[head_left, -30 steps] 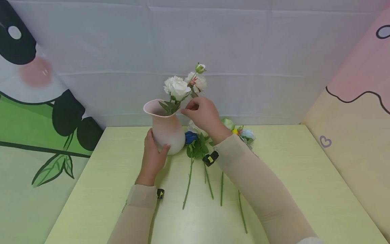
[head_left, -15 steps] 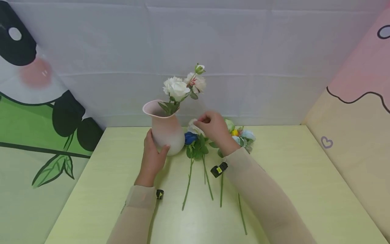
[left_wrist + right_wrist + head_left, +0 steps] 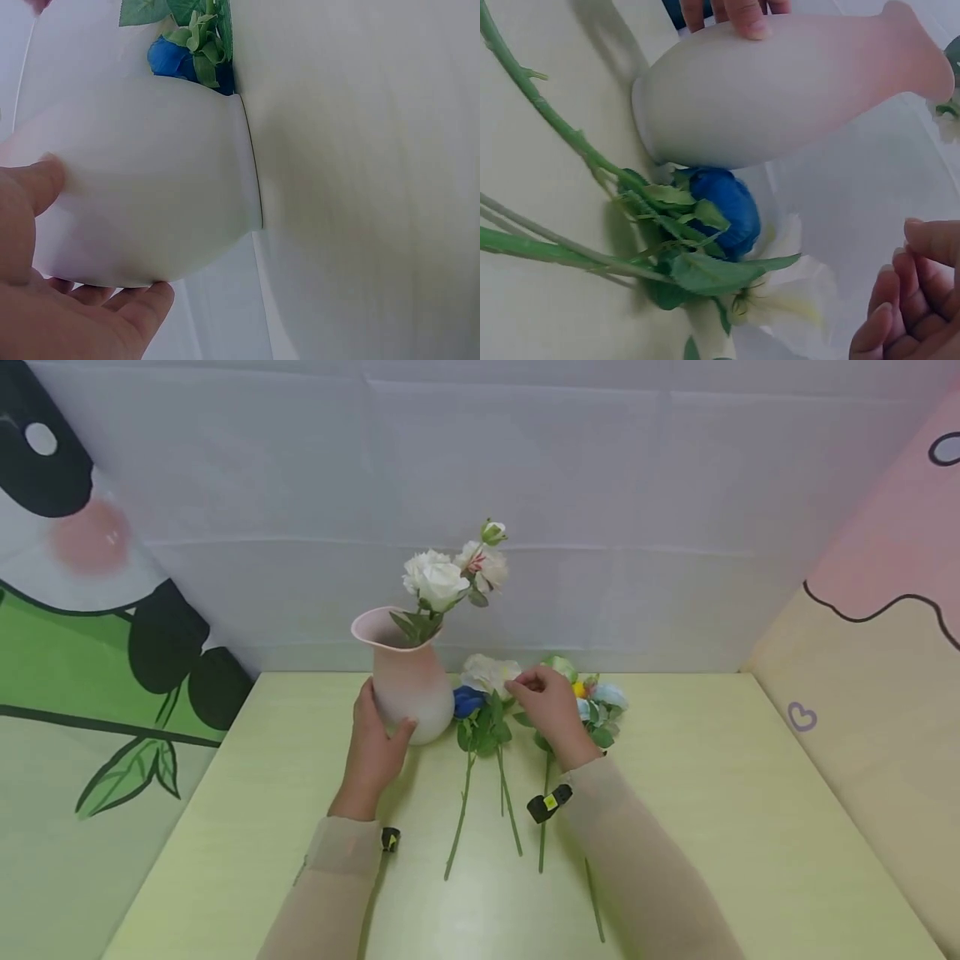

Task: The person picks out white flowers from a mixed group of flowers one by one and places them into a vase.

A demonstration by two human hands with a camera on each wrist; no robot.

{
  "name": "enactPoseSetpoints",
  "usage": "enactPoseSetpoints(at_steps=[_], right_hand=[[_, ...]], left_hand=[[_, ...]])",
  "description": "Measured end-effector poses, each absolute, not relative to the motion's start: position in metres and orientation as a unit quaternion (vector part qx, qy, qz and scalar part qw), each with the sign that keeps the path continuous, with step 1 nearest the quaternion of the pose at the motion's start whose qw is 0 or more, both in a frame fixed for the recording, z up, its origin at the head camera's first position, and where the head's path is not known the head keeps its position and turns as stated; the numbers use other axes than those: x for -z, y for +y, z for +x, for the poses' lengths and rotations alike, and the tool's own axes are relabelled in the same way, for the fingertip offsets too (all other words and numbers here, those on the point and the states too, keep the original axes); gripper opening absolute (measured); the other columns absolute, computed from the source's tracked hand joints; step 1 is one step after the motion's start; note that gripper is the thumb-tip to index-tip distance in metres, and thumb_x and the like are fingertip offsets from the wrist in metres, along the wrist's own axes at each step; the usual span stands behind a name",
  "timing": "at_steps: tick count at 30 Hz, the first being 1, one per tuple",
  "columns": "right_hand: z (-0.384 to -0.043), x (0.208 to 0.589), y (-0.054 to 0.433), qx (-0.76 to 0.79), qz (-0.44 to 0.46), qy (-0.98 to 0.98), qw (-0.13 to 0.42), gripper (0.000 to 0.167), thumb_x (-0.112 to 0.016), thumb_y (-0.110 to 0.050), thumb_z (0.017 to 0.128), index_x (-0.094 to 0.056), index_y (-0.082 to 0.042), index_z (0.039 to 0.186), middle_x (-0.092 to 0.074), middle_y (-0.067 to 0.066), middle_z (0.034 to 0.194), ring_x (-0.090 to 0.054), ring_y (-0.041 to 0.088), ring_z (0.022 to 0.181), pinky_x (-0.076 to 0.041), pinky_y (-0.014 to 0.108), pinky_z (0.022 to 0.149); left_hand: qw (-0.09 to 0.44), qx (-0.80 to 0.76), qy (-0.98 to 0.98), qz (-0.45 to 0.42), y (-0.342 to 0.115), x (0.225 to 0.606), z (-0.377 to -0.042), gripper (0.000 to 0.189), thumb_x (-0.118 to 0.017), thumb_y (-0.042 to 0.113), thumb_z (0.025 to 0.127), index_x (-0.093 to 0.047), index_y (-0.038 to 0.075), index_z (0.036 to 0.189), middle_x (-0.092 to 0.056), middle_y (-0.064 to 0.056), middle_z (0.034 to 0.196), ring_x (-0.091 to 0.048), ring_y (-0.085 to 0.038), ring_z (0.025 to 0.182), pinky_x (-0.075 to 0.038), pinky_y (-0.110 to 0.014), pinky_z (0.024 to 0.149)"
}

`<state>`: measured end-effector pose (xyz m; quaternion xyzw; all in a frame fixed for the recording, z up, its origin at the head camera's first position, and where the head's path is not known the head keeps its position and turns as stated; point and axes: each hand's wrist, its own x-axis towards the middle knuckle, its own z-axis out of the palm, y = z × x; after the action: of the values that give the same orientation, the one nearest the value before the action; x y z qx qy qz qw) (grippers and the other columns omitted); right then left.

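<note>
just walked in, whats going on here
A person's left hand holds a pink-and-white vase with pale flowers leaning out of it. The right hand, holding nothing, hovers by a large white flower, which lies on the table among a blue flower and others.

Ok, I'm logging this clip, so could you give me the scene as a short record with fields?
Left hand: holds vase
Vase colour: pinkish above, white below
In vase: white flowers, bud
Right hand: holds nothing visible, near the loose white flower
Also lying on table: blue flower, green flower, light blue flower
Stems: run toward the person
</note>
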<state>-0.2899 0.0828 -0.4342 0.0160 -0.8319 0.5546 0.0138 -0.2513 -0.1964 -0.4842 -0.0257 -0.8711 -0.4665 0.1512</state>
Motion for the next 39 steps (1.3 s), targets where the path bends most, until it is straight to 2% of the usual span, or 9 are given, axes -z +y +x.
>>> enactPoseSetpoints(at_steps=[10,13,17,22,25,30,33,37,39], right_hand=[[-0.29,0.465,0.083,-0.612,-0.028,-0.789,0.041,0.029,-0.064,-0.032,0.104,-0.069,-0.004,0.105,-0.068,0.018,0.101,-0.063,0.043,0.096,-0.05,0.037,0.07],[-0.289,0.476,0.08,-0.622,-0.048,-0.781,0.024,0.033,-0.058,-0.029,0.107,-0.068,0.002,0.107,-0.069,0.022,0.101,-0.065,0.039,0.092,-0.05,0.038,0.072],[-0.289,0.489,0.076,-0.606,-0.072,-0.792,-0.012,0.029,-0.053,-0.025,0.108,-0.068,0.0,0.111,-0.069,0.016,0.1,-0.066,0.029,0.088,-0.052,0.041,0.077],[-0.289,0.501,0.072,-0.546,-0.065,-0.833,-0.055,0.03,-0.055,-0.024,0.107,-0.069,-0.003,0.123,-0.068,0.013,0.112,-0.064,0.028,0.097,-0.052,0.045,0.084],[-0.291,0.507,0.072,-0.519,-0.058,-0.849,-0.08,0.032,-0.057,-0.027,0.107,-0.07,-0.002,0.123,-0.067,0.013,0.118,-0.063,0.027,0.098,-0.052,0.043,0.083],[-0.296,0.506,0.072,-0.492,-0.048,-0.861,-0.12,0.03,-0.059,-0.034,0.105,-0.073,-0.007,0.103,-0.067,0.008,0.1,-0.058,0.022,0.079,-0.046,0.037,0.07],[-0.301,0.502,0.073,-0.488,-0.036,-0.86,-0.144,0.031,-0.057,-0.032,0.106,-0.074,-0.006,0.107,-0.067,0.008,0.095,-0.057,0.021,0.076,-0.046,0.035,0.07],[-0.306,0.498,0.074,-0.492,-0.022,-0.853,-0.173,0.033,-0.054,-0.023,0.106,-0.07,-0.003,0.127,-0.068,0.012,0.115,-0.062,0.02,0.082,-0.051,0.034,0.076],[-0.309,0.495,0.073,-0.499,-0.015,-0.846,-0.186,0.033,-0.054,-0.019,0.107,-0.068,0.0,0.129,-0.066,0.015,0.125,-0.063,0.02,0.081,-0.052,0.034,0.077]], left_hand=[[0.153,0.462,-0.873,-0.03,-0.194,0.486,-0.253,0.09,-0.071,0.02,0.099,-0.01,0.007,0.164,-0.024,-0.024,0.162,-0.03,-0.042,0.147,-0.028,-0.06,0.117],[0.154,0.462,-0.873,-0.032,-0.194,0.487,-0.253,0.09,-0.07,0.019,0.099,-0.009,0.007,0.164,-0.023,-0.025,0.162,-0.03,-0.043,0.147,-0.028,-0.06,0.116],[0.153,0.464,-0.872,-0.033,-0.193,0.487,-0.253,0.09,-0.07,0.02,0.099,-0.009,0.006,0.164,-0.023,-0.025,0.162,-0.03,-0.043,0.147,-0.028,-0.06,0.116],[0.151,0.463,-0.873,-0.032,-0.192,0.486,-0.253,0.091,-0.071,0.021,0.099,-0.009,0.007,0.164,-0.023,-0.025,0.162,-0.03,-0.043,0.147,-0.028,-0.061,0.116],[0.15,0.463,-0.873,-0.032,-0.191,0.485,-0.252,0.091,-0.071,0.02,0.099,-0.009,0.007,0.164,-0.023,-0.025,0.162,-0.03,-0.043,0.147,-0.028,-0.061,0.116],[0.146,0.461,-0.875,-0.03,-0.191,0.483,-0.251,0.091,-0.071,0.021,0.099,-0.008,0.008,0.164,-0.023,-0.025,0.162,-0.029,-0.043,0.148,-0.028,-0.061,0.116],[0.143,0.46,-0.876,-0.028,-0.191,0.483,-0.251,0.091,-0.07,0.021,0.1,-0.007,0.008,0.165,-0.022,-0.024,0.163,-0.029,-0.043,0.148,-0.027,-0.061,0.117],[0.144,0.456,-0.878,-0.024,-0.193,0.481,-0.25,0.092,-0.071,0.021,0.099,-0.007,0.007,0.164,-0.022,-0.025,0.163,-0.029,-0.044,0.147,-0.028,-0.061,0.116],[0.15,0.454,-0.878,-0.021,-0.195,0.48,-0.25,0.092,-0.071,0.02,0.099,-0.007,0.006,0.164,-0.023,-0.026,0.162,-0.029,-0.045,0.147,-0.028,-0.062,0.116]])
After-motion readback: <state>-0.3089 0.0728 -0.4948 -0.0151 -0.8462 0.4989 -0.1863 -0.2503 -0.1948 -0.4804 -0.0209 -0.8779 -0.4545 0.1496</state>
